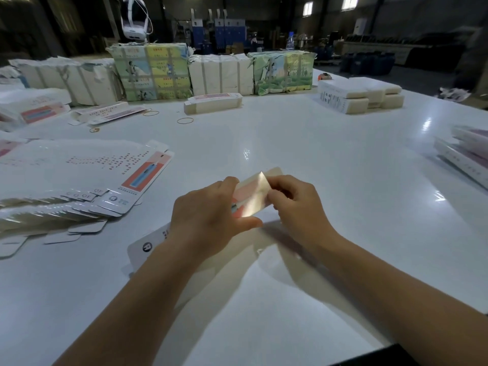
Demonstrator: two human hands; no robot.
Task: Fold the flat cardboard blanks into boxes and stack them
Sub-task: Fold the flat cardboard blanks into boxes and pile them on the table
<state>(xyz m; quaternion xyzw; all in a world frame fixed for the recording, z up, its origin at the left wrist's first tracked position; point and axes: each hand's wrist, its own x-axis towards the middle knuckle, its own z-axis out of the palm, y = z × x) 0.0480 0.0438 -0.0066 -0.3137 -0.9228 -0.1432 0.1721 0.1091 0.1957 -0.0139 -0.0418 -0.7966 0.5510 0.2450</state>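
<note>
- Landmark: white table (303, 133), glossy, fills most of the view.
- Cardboard blank (250, 199) is held above the near-centre of the table, between both hands; pink print on its upper face, strong glare on the right half. Its far end pokes out beyond the fingers; its near end runs down under the left wrist, where a white flap with a round dark logo shows.
- Left hand (208, 220): forearm enters from the table's near-left edge, back of hand up, fingers curled over the blank's left edge, thumb pressed along its near edge. Grip closed round the blank.
- Right hand (295, 204): forearm enters from the near-right edge, wrist bent inward, fingers curled, fingertips pinching the blank's right edge. Thumb position mostly hidden behind the fingers.
- Fanned pile of flat blanks (87, 180) lies on the table's left side, well apart from the hands; topmost sheet shows a red and blue panel.
- Folded boxes (470, 157) lie stacked at the table's right edge, partly cut off.
- Along the table's far side: strapped bundles (153, 72) of printed card, a small banded stack of blanks (212, 103) in front of them, a white stack (361, 97) to the far right.
- Rubber bands (184, 120) lie loose on the table near the banded stack.
</note>
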